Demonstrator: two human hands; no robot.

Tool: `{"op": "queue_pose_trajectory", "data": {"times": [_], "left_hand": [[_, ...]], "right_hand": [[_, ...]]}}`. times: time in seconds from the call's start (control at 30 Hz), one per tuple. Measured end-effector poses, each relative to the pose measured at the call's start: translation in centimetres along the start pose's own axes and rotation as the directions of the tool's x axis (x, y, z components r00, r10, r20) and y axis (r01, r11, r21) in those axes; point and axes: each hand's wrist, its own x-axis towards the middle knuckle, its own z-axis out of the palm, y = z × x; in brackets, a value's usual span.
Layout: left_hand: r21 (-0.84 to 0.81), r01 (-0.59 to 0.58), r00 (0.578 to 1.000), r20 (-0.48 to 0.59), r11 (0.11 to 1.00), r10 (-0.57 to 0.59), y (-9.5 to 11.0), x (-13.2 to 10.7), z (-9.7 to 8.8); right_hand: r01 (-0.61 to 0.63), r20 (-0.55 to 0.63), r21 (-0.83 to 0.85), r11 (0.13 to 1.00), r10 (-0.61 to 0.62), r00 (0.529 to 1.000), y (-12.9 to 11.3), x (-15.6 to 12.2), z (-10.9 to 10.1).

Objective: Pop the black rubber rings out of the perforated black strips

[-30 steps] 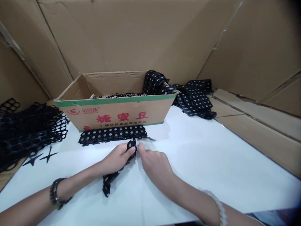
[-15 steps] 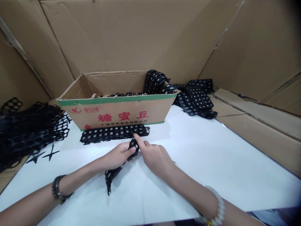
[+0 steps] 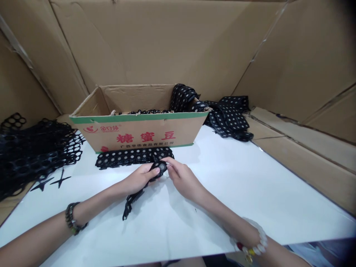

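My left hand is closed around a black strip with grey round dots, its thumb pressed on the front face. The strip's ragged tail hangs down below my left wrist over the white table. At the strip's upper right edge, the fingers of my right hand are pinched together; exactly what lies between the fingertips is hidden. Just behind both hands, a flat stack of similar black dotted strips lies along the foot of a cardboard box.
Small black rings lie inside the box, and dotted strips drape over its right end. More dotted strips are heaped at right. Black punched-out mesh and star-shaped scraps lie at left on the white table. Cardboard walls surround it.
My right hand's index finger has gone from pointing at the strip's top to a pinch at its edge. The strip has turned in my left hand, and its tail has swung up slightly.
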Motion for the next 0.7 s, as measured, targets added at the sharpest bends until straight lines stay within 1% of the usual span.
{"op": "queue_pose_trajectory", "data": {"times": [0.07,0.13,0.17,0.23,0.33,0.43,0.5,0.57,0.7], "left_hand": [[0.009,-0.027,0.999,-0.017,1.000,0.027,-0.3,0.1,-0.1],[0.023,-0.039,0.999,-0.025,0.999,0.040,-0.5,0.1,-0.1],[0.028,-0.042,0.999,-0.025,0.999,0.042,-0.5,0.1,-0.1],[0.037,-0.049,0.999,-0.018,0.998,0.050,-0.5,0.1,-0.1],[0.076,-0.031,0.999,-0.017,0.997,0.032,-0.3,-0.2,-0.1],[0.117,0.023,0.999,-0.037,0.993,-0.019,-0.2,-0.3,0.0],[0.140,0.047,0.998,-0.041,0.989,-0.042,-0.2,-0.4,0.0],[0.176,0.047,0.998,-0.037,0.983,-0.041,-0.2,-0.3,0.0],[0.226,0.034,0.999,-0.010,0.974,-0.033,0.0,-0.2,0.2]], "right_hand": [[-0.002,-0.023,-0.003,1.000,0.002,1.000,-0.1,0.1,0.1],[-0.010,-0.034,-0.046,0.999,0.009,0.999,-0.2,0.1,0.2],[-0.018,-0.037,-0.087,0.996,0.015,0.999,-0.3,0.0,0.2],[-0.028,-0.040,-0.223,0.974,0.019,0.999,-0.5,-0.2,0.2],[0.020,0.020,-0.470,0.882,-0.012,1.000,-0.7,-0.5,0.0],[0.086,0.114,-0.619,0.781,-0.019,0.993,-0.9,-0.6,-0.2],[0.094,0.147,-0.681,0.726,0.010,0.989,-1.2,-0.5,-0.2],[0.091,0.162,-0.721,0.687,0.039,0.986,-1.5,-0.4,0.0],[0.088,0.161,-0.753,0.652,0.052,0.986,-2.0,0.0,0.6]]}}
